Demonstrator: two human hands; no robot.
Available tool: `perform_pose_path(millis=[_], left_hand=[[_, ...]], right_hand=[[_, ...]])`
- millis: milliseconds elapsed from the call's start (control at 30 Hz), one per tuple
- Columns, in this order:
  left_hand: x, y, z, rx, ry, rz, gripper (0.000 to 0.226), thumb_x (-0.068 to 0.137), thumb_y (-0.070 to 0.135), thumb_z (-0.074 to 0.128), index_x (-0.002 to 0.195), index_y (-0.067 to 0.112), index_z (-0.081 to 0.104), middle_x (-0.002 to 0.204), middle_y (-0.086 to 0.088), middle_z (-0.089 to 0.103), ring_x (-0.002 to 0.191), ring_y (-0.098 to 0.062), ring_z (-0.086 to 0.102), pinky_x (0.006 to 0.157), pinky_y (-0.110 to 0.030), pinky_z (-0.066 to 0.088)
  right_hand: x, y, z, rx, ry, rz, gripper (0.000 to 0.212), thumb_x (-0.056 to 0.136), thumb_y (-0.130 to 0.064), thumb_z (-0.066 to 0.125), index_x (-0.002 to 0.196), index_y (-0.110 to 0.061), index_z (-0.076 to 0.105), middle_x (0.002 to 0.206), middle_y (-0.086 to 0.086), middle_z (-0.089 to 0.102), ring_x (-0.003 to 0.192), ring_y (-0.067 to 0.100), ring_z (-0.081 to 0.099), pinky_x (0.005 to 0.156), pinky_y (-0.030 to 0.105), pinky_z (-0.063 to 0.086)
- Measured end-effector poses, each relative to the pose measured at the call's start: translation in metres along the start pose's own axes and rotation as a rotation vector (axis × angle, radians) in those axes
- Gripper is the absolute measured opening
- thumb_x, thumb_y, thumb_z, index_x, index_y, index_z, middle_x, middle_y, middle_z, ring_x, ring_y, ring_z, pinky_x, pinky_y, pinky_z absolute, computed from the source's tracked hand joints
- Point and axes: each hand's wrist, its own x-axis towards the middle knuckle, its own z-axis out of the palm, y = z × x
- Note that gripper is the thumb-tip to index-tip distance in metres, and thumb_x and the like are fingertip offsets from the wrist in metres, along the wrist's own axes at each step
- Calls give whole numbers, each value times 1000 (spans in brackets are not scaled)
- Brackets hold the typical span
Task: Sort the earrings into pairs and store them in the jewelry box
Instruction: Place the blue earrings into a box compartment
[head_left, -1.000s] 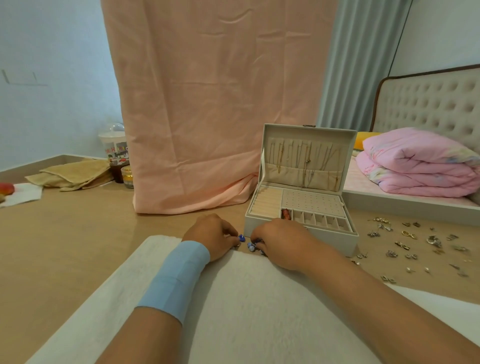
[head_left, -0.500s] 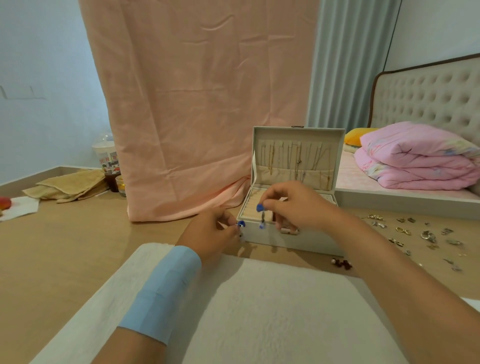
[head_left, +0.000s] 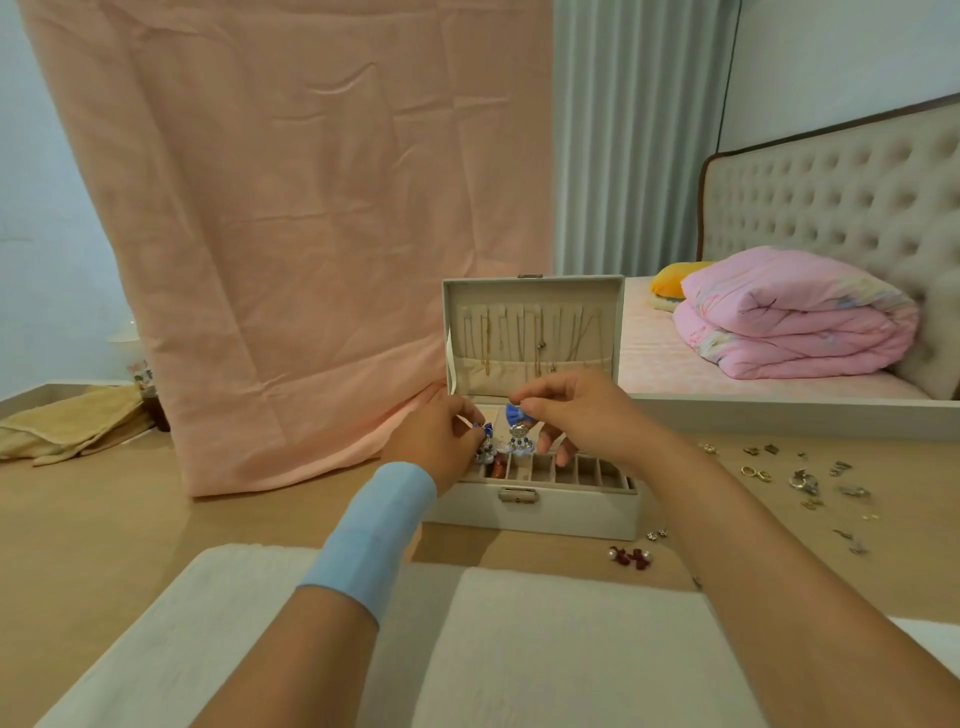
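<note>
both hands have lifted off the white mat (head_left: 571, 649) since a second ago and now hang over the open jewelry box (head_left: 540, 512), each carrying one blue bow earring. the right earring (head_left: 517, 427) dangles from the thumb and forefinger of the right hand (head_left: 576, 413), whose other fingers spread loosely below. its long axis runs straight from twelve to six, with the blue bow on top and the silver drop pointing down at the row of small compartments (head_left: 571, 470). its twin, the left earring (head_left: 487, 442), sits just beside it at nine o'clock, pinched in the curled fingers of the left hand (head_left: 436, 441). it is partly hidden, so its tilt is hard to read, though it too seems to hang downward. the box's lid (head_left: 535, 291) stands upright at twelve o'clock, and a reddish piece (head_left: 498, 467) already lies in a compartment near the left end. the pairing looks done and the storing under way. the next move likely calls for lowering both into one free slot, drops first so they clear the dividers, then letting go. at five o'clock of the box a red pair (head_left: 631, 556) lies on the floor. at three o'clock a scatter of loose earrings (head_left: 802, 480) waits, well apart from the hands. the mat lies at six o'clock, under the forearms.
</note>
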Motion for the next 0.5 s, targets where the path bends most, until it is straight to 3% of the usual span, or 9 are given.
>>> perform_pose_path(millis=[200,367,433,500], left_hand=[[5,-11,4,17,16,0,12,94,31,59,104,35,64,88,13,64,82,-13,61,75,-34,54],[7,-5,-5,88,-39,107,25,86,30,57,102,46,68,114,10,59,110,-20,52,97,-42,45],[6,8,-10,-123,-74,110,26,84,29,56,99,45,70,102,15,61,101,-16,58,87,-33,50],[4,19,-12,-322,-158,91,16,88,27,64,97,36,73,89,16,69,88,-4,66,69,-15,50]], right_hand=[[5,8,-5,17,-22,41,25,96,-7,66,121,-13,70,101,8,73,63,14,68,50,24,53],[6,7,-4,74,1,49,18,96,-9,67,111,-16,75,98,6,75,65,15,69,53,25,54],[6,5,-3,111,26,53,16,96,-11,68,109,-15,76,95,6,76,64,15,68,53,25,55],[6,4,-2,131,62,51,16,96,-12,68,110,-14,76,95,6,76,63,13,68,53,26,55]])
